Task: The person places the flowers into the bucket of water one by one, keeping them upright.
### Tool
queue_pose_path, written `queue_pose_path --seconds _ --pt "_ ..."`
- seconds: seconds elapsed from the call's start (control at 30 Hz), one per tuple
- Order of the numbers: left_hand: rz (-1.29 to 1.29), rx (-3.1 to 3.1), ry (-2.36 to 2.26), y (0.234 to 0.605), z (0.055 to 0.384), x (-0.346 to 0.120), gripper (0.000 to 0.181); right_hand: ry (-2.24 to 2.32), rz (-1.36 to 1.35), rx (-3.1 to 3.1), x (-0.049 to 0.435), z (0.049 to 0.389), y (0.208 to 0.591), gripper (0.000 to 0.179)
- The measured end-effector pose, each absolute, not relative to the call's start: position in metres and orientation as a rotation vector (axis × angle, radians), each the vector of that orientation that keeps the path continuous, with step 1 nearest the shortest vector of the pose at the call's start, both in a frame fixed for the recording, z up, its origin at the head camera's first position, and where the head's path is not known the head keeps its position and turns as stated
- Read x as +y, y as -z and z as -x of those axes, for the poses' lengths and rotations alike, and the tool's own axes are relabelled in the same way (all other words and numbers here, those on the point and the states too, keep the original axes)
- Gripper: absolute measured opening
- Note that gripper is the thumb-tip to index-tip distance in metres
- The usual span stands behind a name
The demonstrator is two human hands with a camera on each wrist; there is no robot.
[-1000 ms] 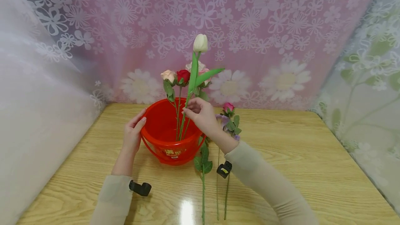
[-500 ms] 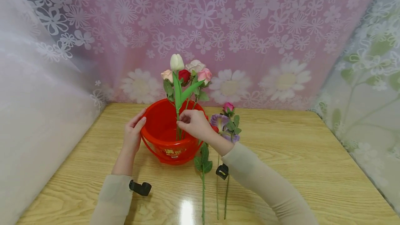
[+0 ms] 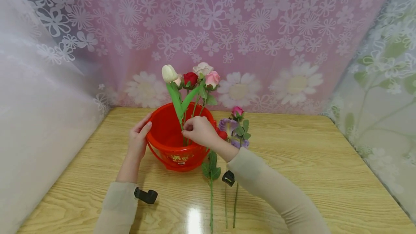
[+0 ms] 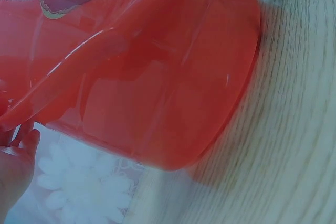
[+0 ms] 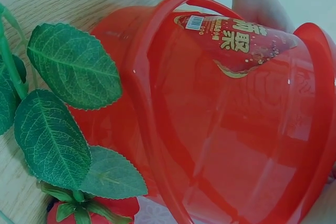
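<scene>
In the head view my right hand pinches the green stem of a white tulip just inside a red plastic bucket. The tulip leans left, its stem reaching down into the bucket. My left hand lies against the bucket's left outer side, fingers straight along it and thumb near the rim. Also in the bucket stand a red rose, a pink rose, a white flower and a peach rose partly hidden behind the tulip. The left wrist view shows some fingers by the bucket handle.
Right of the bucket, on the wooden table, lie a deep pink rose, a purple flower and a red rose with green leaves. Their stems point towards the near edge. A pink floral curtain hangs behind.
The right hand has lowered the tulip into the bucket and moved slightly left. Its bloom has swung from right of the red rose to the left, in front of the peach rose. The left hand is unmoved.
</scene>
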State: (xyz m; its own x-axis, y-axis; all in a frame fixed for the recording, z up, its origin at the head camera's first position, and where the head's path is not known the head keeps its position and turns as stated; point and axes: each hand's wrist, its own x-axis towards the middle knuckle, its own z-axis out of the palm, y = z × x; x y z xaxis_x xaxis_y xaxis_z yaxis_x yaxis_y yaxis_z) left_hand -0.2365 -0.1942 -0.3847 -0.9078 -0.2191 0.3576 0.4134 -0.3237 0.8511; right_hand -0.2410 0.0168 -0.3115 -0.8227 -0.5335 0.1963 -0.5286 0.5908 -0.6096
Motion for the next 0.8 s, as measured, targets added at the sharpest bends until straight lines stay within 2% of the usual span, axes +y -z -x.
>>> queue_pose_path --seconds 0.37,0.8 --pt "0.253 -1.52 2.274 0.386 0.236 -0.192 0.04 1.02 0.95 2.866 0.018 0.235 0.314 0.007" --pt "0.307 -1.498 2.265 0.387 0.236 -0.196 0.033 1.286 1.059 2.988 0.028 0.217 0.319 0.006"
